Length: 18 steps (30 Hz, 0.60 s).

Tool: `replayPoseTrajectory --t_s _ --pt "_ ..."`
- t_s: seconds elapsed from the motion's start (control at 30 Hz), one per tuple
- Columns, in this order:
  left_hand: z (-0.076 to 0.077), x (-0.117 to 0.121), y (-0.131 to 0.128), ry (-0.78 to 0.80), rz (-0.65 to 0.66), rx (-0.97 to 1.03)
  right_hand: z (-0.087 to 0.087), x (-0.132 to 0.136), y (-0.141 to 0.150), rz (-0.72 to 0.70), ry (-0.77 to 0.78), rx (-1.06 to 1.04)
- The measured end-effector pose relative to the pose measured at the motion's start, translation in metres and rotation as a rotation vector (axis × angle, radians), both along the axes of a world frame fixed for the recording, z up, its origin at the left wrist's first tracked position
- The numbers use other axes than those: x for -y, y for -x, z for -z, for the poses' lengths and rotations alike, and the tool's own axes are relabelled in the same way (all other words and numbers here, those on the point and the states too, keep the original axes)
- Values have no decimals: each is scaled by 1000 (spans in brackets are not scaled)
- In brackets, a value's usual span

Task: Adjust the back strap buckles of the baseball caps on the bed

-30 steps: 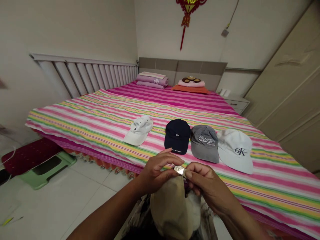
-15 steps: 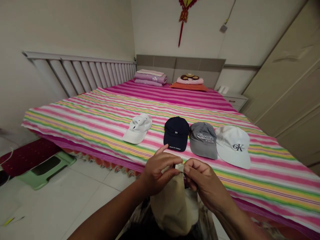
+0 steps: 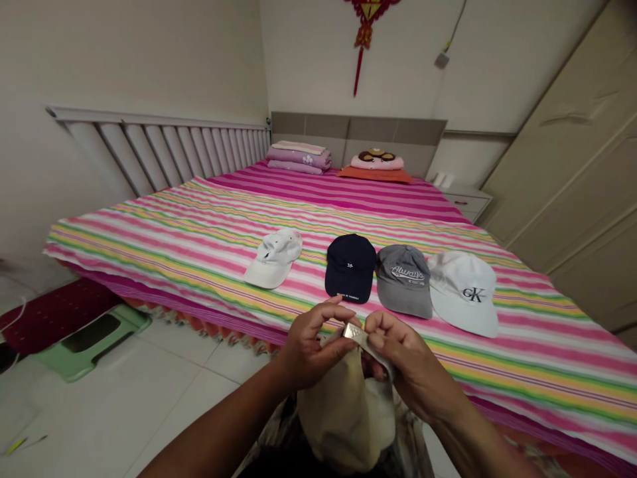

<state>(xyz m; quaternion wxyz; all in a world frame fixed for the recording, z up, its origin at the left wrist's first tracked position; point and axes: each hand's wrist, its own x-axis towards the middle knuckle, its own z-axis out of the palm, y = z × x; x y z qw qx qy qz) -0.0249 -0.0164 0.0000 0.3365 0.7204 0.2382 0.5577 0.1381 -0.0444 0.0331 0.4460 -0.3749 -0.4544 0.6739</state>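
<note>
A beige cap (image 3: 334, 417) hangs upside down below my hands, over my lap. My left hand (image 3: 312, 342) pinches the metal buckle (image 3: 353, 330) of its back strap between thumb and fingers. The strap (image 3: 379, 357) runs from the buckle into my right hand (image 3: 405, 355), whose thumb and forefinger are closed on it. Just beyond my fingers, on the bed, lie a navy cap (image 3: 350, 265), a grey cap (image 3: 404, 282) and a white cap with black letters (image 3: 462, 292). Farther left rests another white cap (image 3: 275, 257), tilted, its crown partly caved in.
The bed has a striped sheet (image 3: 164, 229). Folded purple bedding (image 3: 298, 158) and a pink and orange stack (image 3: 377, 171) sit by the headboard (image 3: 318, 129). A green stool (image 3: 99, 345) stands on the floor at left. A wardrobe (image 3: 572, 166) is at right.
The strap now shows as a longer stretch between the buckle and my right hand. The buckle has tilted and shifted slightly left. The caps on the bed stay put.
</note>
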Motion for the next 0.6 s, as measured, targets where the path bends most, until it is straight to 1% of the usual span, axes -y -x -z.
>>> replayPoseTrajectory --t_s 0.13,0.2,0.3,0.43,0.53,0.6 --pt "3 -1 2 51 12 47 3 0 -4 -9 -38 36" --pt "4 0 1 87 47 62 4 0 -3 10 -49 55" --pt "3 1 -2 140 96 83 4 0 0 13 -27 66" --pt "1 1 -2 196 99 134 5 -1 -1 26 -6 16" --pt "1 0 -1 229 88 189 6 -1 -3 44 -29 26" --pt "1 -2 -2 260 133 205 8 -2 -3 49 -51 31"
